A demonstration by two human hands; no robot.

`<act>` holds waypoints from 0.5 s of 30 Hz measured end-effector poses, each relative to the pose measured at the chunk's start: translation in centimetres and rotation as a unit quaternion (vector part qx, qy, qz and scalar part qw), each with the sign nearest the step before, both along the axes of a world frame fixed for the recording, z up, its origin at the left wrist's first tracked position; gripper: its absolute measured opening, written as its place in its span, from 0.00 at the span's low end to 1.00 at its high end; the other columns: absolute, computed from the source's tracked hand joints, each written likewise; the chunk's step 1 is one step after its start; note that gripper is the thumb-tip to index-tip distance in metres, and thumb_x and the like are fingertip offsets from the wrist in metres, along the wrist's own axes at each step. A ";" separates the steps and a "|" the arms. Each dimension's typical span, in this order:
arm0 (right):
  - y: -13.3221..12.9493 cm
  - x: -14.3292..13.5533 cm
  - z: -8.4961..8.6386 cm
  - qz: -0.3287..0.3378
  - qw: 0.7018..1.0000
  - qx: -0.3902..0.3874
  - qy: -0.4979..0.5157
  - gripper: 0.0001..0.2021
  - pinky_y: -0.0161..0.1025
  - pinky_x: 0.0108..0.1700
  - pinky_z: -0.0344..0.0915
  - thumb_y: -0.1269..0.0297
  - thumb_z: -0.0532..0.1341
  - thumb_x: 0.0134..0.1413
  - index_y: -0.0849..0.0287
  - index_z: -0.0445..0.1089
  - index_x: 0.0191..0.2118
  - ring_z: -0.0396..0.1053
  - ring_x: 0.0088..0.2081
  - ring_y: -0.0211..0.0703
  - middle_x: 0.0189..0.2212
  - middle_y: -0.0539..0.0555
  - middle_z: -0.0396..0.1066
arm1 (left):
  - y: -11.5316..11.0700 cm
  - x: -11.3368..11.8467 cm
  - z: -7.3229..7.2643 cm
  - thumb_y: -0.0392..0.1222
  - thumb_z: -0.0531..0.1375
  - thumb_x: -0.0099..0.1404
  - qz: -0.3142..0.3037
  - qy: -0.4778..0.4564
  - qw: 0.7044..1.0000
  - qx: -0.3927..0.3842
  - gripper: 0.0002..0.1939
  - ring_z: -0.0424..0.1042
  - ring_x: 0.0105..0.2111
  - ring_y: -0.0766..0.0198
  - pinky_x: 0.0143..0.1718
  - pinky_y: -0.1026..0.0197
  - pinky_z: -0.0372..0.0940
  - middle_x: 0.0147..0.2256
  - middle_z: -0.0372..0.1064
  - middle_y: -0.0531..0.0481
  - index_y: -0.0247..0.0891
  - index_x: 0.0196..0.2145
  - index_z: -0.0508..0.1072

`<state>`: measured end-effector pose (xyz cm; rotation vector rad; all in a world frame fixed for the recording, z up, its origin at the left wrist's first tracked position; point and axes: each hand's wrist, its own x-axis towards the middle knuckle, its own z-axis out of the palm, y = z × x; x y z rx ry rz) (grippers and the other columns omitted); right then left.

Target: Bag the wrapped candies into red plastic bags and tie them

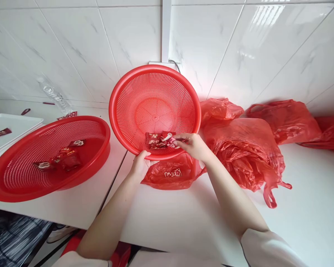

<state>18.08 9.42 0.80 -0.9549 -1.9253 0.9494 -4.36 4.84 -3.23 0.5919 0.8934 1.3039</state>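
A round red plastic colander (156, 89) is tilted toward me, with several small dark-red packets (153, 139) gathered at its lower side. My left hand (141, 163) is closed on the colander's near rim. Inside the rim, my right hand (193, 146) pinches a small red-and-white packet (169, 139) among the others. Just below the colander, an open red plastic bag (163, 178) lies on the table, with a white-and-red patterned piece (173, 172) showing inside.
A second red colander (98, 148) with several packets stands at the left. Beyond it are a white tray (30, 121) and a clear plastic bottle (54, 94). Several filled red bags (239, 144) line the right side. A tiled wall (133, 33) rises behind the table.
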 end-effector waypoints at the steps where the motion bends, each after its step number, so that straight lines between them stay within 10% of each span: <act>1: 0.2 0.0 -0.2 -0.003 0.997 -0.046 0.060 0.13 0.43 0.47 0.70 0.57 0.63 0.58 0.58 0.77 0.45 0.75 0.40 0.45 0.39 0.54 0.78 | 0.0 0.0 0.1 0.34 0.58 0.55 0.000 0.000 1.000 0.006 0.08 0.74 0.47 0.51 0.53 0.44 0.68 0.40 0.77 0.42 0.32 0.34 0.73; 7: 0.9 0.0 -0.2 0.006 0.900 -0.289 0.326 0.17 0.38 0.41 0.75 0.54 0.70 0.48 0.59 0.75 0.41 0.76 0.33 0.38 0.34 0.52 0.78 | 0.0 -0.1 0.2 0.34 0.57 0.55 0.007 0.000 1.000 0.007 0.09 0.75 0.45 0.52 0.52 0.45 0.68 0.39 0.77 0.43 0.33 0.35 0.73; 15: 0.5 -0.3 0.1 0.023 0.899 -0.271 0.344 0.22 0.39 0.45 0.74 0.67 0.76 0.36 0.58 0.75 0.41 0.76 0.35 0.38 0.36 0.50 0.79 | 0.1 0.0 0.1 0.35 0.58 0.54 -0.001 0.008 1.000 0.011 0.10 0.74 0.48 0.49 0.52 0.43 0.67 0.42 0.77 0.41 0.32 0.36 0.73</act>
